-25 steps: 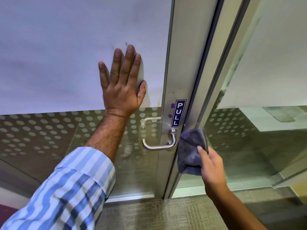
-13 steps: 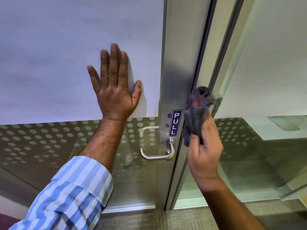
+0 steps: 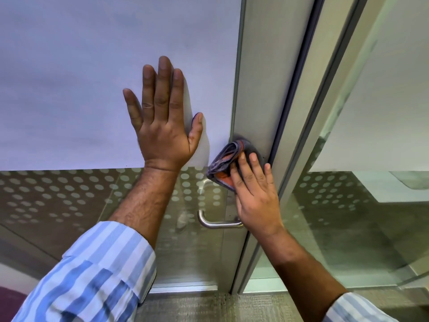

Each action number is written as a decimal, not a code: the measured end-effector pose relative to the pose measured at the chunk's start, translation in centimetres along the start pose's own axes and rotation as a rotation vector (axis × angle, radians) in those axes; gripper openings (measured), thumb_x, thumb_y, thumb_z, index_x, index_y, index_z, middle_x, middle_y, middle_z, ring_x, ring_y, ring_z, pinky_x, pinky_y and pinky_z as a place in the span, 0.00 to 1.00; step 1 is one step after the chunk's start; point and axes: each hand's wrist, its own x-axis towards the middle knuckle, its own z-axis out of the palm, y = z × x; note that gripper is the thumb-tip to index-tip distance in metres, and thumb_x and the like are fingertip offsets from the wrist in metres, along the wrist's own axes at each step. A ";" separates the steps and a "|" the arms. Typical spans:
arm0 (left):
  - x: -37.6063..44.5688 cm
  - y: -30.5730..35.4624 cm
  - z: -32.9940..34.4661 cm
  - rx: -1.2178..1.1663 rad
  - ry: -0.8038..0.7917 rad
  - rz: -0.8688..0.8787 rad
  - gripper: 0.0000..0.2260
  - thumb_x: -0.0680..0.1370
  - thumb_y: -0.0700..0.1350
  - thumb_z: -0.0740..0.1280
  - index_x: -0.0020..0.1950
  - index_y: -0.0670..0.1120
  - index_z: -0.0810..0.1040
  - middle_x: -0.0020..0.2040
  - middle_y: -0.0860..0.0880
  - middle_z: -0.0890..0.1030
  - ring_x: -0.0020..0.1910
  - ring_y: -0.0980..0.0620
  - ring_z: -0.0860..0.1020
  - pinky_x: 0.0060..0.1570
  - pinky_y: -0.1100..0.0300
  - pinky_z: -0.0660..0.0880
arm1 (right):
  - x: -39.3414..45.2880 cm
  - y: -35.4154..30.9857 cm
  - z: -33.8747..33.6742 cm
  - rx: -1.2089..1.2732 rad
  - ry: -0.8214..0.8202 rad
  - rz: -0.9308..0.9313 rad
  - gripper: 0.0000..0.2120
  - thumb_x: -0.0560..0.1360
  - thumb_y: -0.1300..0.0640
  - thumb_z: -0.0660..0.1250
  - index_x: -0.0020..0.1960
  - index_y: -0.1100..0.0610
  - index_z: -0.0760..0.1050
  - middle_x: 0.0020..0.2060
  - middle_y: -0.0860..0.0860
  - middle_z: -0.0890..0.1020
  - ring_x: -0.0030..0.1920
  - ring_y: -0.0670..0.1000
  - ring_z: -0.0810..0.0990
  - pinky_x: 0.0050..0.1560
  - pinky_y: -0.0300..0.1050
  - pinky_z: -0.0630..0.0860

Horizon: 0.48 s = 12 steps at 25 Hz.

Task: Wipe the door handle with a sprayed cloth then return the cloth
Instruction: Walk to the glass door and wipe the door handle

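Right now the door fills most of what I see from the head camera: a frosted white panel above, and clear glass with a pattern of pale dots from about the middle down. Its metal frame runs as a brushed vertical strip just past centre toward 1 o'clock, with a second glazed panel beyond it toward 3 o'clock.

My left sleeve, striped blue and white, comes in from 7 o'clock. My left hand is spread flat, palm against the frosted panel, fingers pointing to 12 o'clock and thumb out toward the frame; it holds nothing.

My right hand comes up from 5 o'clock and presses the cloth against the frame, fingers laid over it rather than curled around it. The cloth is a folded grey rag with orange showing in its folds. It sits just at the seam between panel and frame, at 3 o'clock from my left wrist and close beside it without touching.

The door handle, a bent steel lever, lies at 6 o'clock from the cloth, apart from it. Its inner end disappears behind the heel of my right hand, so I cannot tell whether they touch.
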 end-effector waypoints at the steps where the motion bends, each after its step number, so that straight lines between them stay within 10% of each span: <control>1: 0.0 0.0 0.0 -0.004 -0.006 -0.001 0.31 0.86 0.58 0.60 0.85 0.42 0.61 0.82 0.36 0.68 0.83 0.35 0.61 0.81 0.32 0.51 | -0.7 0.3 0.1 0.007 -0.025 -0.012 0.31 0.80 0.64 0.66 0.82 0.58 0.65 0.84 0.55 0.60 0.87 0.55 0.50 0.83 0.67 0.58; 12: 0.1 -0.1 0.2 -0.001 -0.036 -0.025 0.32 0.85 0.59 0.60 0.84 0.42 0.62 0.82 0.36 0.67 0.82 0.34 0.61 0.79 0.27 0.55 | -6.8 0.4 -1.1 0.209 -0.341 0.046 0.30 0.74 0.61 0.68 0.77 0.57 0.76 0.79 0.50 0.73 0.83 0.54 0.66 0.81 0.67 0.64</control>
